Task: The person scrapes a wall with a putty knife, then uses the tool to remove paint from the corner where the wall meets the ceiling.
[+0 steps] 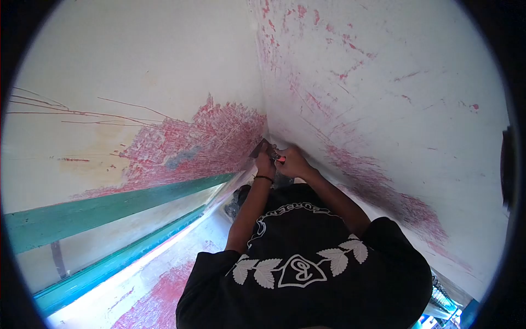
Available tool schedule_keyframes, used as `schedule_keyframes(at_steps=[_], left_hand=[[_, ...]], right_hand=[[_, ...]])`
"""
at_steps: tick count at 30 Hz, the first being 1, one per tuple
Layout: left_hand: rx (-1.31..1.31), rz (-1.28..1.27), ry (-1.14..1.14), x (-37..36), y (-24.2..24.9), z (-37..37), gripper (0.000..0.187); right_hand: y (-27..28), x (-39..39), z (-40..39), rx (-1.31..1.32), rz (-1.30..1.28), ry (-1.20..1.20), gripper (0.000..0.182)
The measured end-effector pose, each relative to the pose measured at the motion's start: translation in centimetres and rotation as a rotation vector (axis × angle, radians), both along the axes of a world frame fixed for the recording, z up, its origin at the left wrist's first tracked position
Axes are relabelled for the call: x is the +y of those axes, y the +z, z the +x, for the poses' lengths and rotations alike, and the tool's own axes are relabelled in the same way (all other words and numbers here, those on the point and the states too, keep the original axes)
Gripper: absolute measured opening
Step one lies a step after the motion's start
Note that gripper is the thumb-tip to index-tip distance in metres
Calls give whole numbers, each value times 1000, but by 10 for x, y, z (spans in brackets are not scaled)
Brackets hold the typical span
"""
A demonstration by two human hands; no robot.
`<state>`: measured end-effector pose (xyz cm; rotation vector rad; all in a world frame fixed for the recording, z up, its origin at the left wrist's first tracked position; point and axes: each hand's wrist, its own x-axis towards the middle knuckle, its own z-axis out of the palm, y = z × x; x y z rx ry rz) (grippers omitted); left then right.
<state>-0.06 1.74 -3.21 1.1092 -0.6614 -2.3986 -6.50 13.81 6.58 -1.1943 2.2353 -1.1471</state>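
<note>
Both my hands are together at the corner where two walls meet. My left hand (265, 160), with a dark band at the wrist, is closed on a flat dark scraper blade (259, 148) close to the left wall. Beside it, my right hand (294, 162) is wrapped round a red and black handle (279, 159). Whether handle and blade are one tool is hard to tell. A scraped reddish patch (219, 137) spreads over the left wall next to the blade.
A green rail (120, 205) runs along the left wall, with a teal ledge (120, 263) below it. The right wall (416, 120) has reddish scraped streaks. A dark object (508, 167) is at the right edge, and a mesh item (441, 296) at lower right.
</note>
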Motion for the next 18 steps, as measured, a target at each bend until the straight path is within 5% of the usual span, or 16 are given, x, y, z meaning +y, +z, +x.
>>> schedule_keyframes(at_steps=[8,12,18], left_hand=[[-50,-13,-32,4,30,0,25],[-43,56,-79,-1,-20,7,25],[-42,-77,-106,-7,21,-2,21]], right_hand=[[-4,1,5,26,-15,-16,46],[-28,-3,10,123,73,39,41],[-8,-12,-3,136,-17,-6,27]])
